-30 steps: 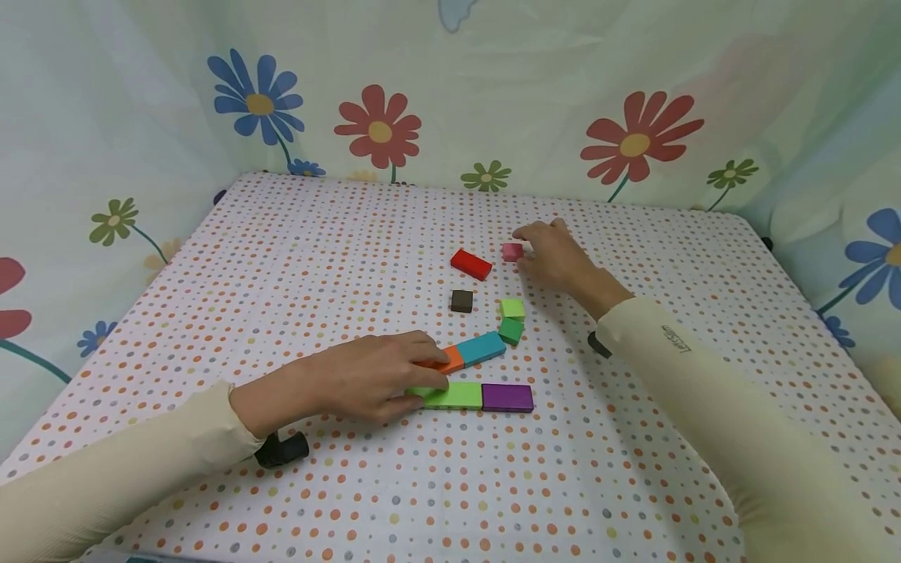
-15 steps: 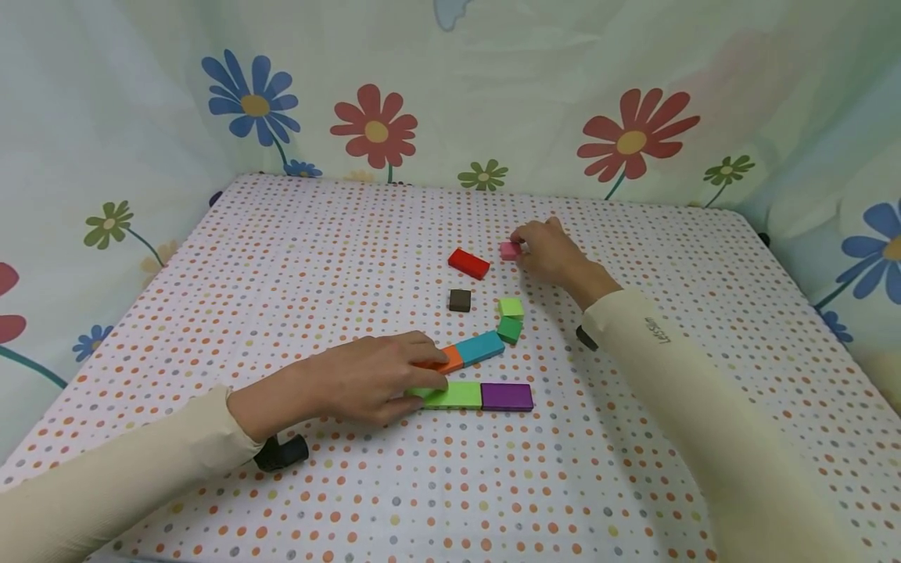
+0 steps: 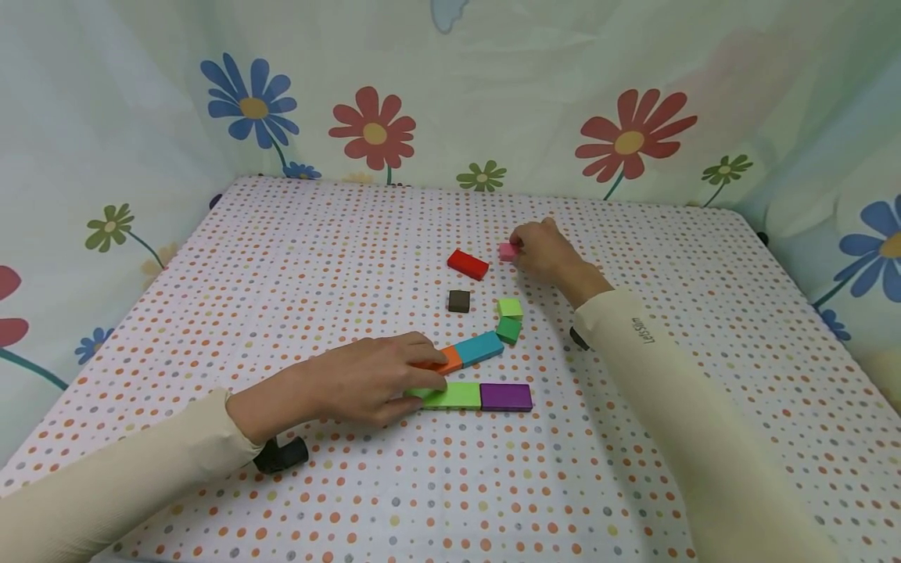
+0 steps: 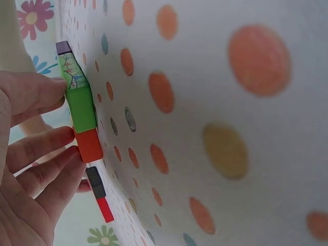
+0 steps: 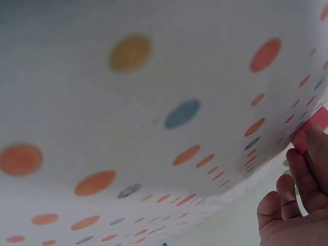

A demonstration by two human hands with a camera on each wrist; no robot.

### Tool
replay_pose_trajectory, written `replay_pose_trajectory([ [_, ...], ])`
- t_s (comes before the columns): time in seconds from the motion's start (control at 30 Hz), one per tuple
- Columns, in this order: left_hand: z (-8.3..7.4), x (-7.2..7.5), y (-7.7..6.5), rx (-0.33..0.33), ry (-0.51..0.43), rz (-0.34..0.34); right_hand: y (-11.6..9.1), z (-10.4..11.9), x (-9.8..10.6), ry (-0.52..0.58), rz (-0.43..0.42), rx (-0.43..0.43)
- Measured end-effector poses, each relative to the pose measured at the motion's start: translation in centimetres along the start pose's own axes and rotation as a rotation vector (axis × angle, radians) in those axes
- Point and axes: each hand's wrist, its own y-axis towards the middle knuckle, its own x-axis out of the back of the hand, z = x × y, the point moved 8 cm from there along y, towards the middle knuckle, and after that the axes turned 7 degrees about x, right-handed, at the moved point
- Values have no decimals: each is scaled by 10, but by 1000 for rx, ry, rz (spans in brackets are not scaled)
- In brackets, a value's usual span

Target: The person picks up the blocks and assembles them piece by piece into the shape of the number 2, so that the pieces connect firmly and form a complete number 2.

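Nearest us, the green block [image 3: 461,396] abuts the purple block [image 3: 506,397]. Our left hand [image 3: 360,379] rests loosely parted fingers on it and the orange block [image 3: 454,360], which adjoins the blue block [image 3: 480,349]. Past the black cube [image 3: 459,302], near the red block [image 3: 468,265], our right hand [image 3: 547,253] pinches the pink block [image 3: 506,252].

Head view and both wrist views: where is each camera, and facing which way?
Head: on the head, facing forward and down at the dotted cloth; left hand, right hand and both sleeves show.
Left wrist: on that wrist, looking low along the cloth; the left hand touches the light green block and orange block, part of the right arm beyond.
Right wrist: on that wrist, looking low along the cloth; the right hand pinches the pink block.
Shared: head and right wrist share the right hand and pink block.
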Motion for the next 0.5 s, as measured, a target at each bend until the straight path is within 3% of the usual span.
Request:
replay_pose_trajectory([
  [0.5, -1, 0, 1, 4, 9, 6, -3, -3, 1, 67, -4, 4],
])
